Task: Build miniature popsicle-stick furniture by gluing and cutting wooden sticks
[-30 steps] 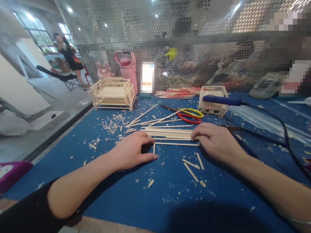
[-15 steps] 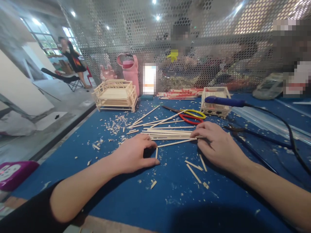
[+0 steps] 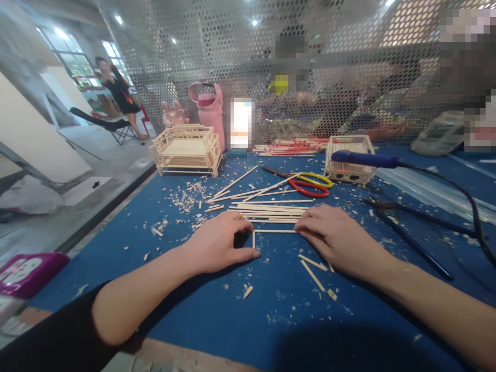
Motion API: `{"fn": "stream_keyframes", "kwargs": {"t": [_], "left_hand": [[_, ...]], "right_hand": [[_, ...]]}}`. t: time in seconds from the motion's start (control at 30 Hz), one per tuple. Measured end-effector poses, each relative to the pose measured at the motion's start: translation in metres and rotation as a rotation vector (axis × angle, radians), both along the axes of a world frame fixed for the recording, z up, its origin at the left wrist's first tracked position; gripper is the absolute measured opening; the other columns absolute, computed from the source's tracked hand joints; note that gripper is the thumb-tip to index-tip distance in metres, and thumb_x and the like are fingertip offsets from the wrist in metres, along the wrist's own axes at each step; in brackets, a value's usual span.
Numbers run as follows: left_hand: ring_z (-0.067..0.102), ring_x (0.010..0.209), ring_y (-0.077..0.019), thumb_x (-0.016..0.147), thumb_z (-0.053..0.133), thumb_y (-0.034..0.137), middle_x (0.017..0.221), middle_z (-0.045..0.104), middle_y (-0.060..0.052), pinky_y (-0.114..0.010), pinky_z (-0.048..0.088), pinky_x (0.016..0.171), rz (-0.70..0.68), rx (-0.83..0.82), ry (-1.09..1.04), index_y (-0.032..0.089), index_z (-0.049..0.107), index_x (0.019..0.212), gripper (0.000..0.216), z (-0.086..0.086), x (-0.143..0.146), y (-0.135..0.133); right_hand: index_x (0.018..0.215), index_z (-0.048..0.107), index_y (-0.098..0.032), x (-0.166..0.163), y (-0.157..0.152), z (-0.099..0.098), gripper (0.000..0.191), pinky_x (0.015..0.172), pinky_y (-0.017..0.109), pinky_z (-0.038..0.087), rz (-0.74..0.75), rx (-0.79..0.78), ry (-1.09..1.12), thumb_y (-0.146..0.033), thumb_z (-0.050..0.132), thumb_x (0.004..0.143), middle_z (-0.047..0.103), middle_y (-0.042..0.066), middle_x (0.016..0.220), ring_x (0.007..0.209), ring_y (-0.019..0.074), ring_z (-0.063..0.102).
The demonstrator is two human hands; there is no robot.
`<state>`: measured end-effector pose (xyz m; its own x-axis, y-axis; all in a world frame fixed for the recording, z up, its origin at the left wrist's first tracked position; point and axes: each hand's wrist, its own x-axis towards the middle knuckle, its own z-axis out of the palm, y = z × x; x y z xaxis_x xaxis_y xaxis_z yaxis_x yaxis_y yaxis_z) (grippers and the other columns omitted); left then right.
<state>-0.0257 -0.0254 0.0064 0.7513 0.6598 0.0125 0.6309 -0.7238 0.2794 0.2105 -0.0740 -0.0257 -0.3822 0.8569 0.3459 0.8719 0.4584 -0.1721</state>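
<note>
A thin wooden stick (image 3: 274, 231) lies level between my hands on the blue table mat. My left hand (image 3: 217, 242) has thumb and forefinger at the two ends of a short wooden stick (image 3: 253, 241), which meets the long one's left end at a corner. The fingers of my right hand (image 3: 333, 232) are closed on the long stick's right end and hide it. Just beyond lie several loose sticks (image 3: 271, 213), side by side. Cut pieces (image 3: 313, 275) are scattered near my right hand.
Beyond the sticks are scissors (image 3: 310, 185), a stick-built model (image 3: 188, 150) and a smaller one (image 3: 349, 173) with a blue-handled corded tool (image 3: 366, 159) on it. Pliers (image 3: 411, 240) lie at right. Red-marked sticks (image 3: 290, 147) and a pink bottle holder (image 3: 211, 116) stand before a perforated metal screen (image 3: 163, 62).
My right hand has shifted left and turned the long stick from a slant to level, with its left end at the short stick. My left hand has hardly moved.
</note>
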Motion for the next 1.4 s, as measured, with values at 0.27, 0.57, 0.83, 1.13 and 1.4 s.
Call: {"fn": "stream_keyframes", "kwargs": {"t": [0.27, 0.57, 0.83, 1.13, 1.4], "left_hand": [[0.051, 0.083, -0.0183, 0.074, 0.053, 0.052, 0.088, 0.055, -0.004, -0.030, 0.041, 0.070, -0.010, 0.004, 0.001, 0.018, 0.058, 0.094, 0.040, 0.000, 0.000, 0.001], [0.052, 0.085, -0.0192, 0.074, 0.054, 0.051, 0.088, 0.057, -0.005, -0.031, 0.042, 0.071, -0.003, -0.003, -0.007, 0.017, 0.059, 0.096, 0.041, 0.001, 0.001, 0.000], [0.053, 0.085, -0.0195, 0.067, 0.062, 0.050, 0.092, 0.058, -0.005, -0.032, 0.042, 0.074, 0.064, -0.059, -0.106, 0.017, 0.049, 0.115, 0.059, -0.004, -0.001, 0.000], [0.054, 0.073, -0.0133, 0.077, 0.051, 0.045, 0.084, 0.062, -0.003, -0.026, 0.040, 0.066, 0.157, -0.166, -0.235, 0.017, 0.058, 0.095, 0.034, 0.014, 0.001, 0.008], [0.055, 0.072, -0.0132, 0.082, 0.042, 0.027, 0.085, 0.065, -0.004, -0.026, 0.041, 0.066, 0.133, 0.090, -0.237, 0.016, 0.061, 0.095, 0.026, 0.006, 0.003, 0.017]], "right_hand": [[0.080, 0.064, -0.020, 0.000, 0.000, 0.000, 0.023, 0.069, 0.032, 0.040, 0.047, 0.011, 0.013, -0.018, 0.042, 0.085, 0.063, 0.005, 0.080, 0.077, 0.0181, 0.053], [0.089, 0.068, -0.019, -0.005, 0.001, 0.000, 0.028, 0.067, 0.029, 0.045, 0.081, -0.029, 0.074, -0.010, 0.043, 0.082, 0.063, 0.006, 0.077, 0.076, 0.0173, 0.056], [0.090, 0.068, -0.021, -0.005, 0.001, 0.000, 0.027, 0.067, 0.029, 0.046, 0.065, -0.027, 0.058, -0.012, 0.043, 0.082, 0.062, 0.005, 0.078, 0.076, 0.0173, 0.056], [0.095, 0.065, -0.017, -0.005, 0.000, -0.003, 0.026, 0.077, 0.035, 0.048, 0.066, 0.013, 0.102, -0.019, 0.041, 0.084, 0.066, 0.008, 0.089, 0.085, 0.0199, 0.059], [0.091, 0.063, -0.017, -0.001, -0.003, -0.002, 0.023, 0.078, 0.034, 0.049, 0.024, 0.039, 0.123, -0.023, 0.041, 0.086, 0.068, 0.008, 0.090, 0.086, 0.0188, 0.061]]}}
